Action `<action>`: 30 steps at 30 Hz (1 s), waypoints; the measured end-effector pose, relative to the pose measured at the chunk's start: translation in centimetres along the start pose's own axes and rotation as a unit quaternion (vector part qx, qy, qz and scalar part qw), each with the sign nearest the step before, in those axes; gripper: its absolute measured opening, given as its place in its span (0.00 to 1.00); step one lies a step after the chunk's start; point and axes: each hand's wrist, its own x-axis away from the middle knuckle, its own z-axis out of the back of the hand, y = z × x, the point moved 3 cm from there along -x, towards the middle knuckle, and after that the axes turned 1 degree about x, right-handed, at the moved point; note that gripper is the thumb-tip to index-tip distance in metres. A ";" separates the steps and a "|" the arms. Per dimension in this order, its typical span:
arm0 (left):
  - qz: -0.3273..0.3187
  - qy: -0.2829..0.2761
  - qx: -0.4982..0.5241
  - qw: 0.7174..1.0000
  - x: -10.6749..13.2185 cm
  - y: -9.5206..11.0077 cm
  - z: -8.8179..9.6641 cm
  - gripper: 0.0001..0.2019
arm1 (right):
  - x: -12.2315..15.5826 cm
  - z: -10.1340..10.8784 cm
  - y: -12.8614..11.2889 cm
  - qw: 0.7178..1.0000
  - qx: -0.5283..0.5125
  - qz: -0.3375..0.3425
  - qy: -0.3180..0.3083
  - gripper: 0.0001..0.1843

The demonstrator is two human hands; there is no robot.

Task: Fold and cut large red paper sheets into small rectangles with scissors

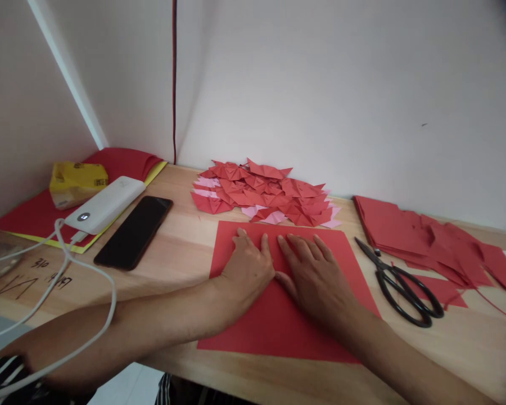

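A large red sheet of paper [274, 332] lies flat on the wooden table in front of me. My left hand [251, 263] presses on its upper middle part, fingers stretched forward and thumb apart. Beside it, my right hand [314, 275] rests palm down on the same sheet with its fingers spread. The two hands nearly touch at the right thumb. Just beyond the sheet's far edge is a heap of folded red and pink paper pieces [265, 194]. Black-handled scissors [398, 284] lie to the right of the sheet, their blades pointing away from me.
Cut red paper [421, 236] is piled at the right. On the left are a black phone [134, 232], a white power bank [105, 203] with a white cable [112, 281] crossing over my left forearm, a yellow packet [78, 183] and red sheets [29, 211]. A wall stands behind.
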 end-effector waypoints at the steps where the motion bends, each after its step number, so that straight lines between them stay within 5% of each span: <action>1: 0.002 -0.006 0.007 1.000 0.0 -0.1 0.1 0.24 | 0.0 0.0 0.2 1.000 0.005 -0.001 0.004 0.29; 17: 0.019 -0.031 0.032 0.999 -0.1 -1.5 1.4 0.28 | -0.1 -0.1 0.9 1.000 0.015 -0.015 0.001 0.25; 30: -0.012 -0.030 0.070 0.997 -0.7 -2.5 1.1 0.20 | 0.1 -0.3 1.5 0.999 0.029 -0.036 -0.005 0.27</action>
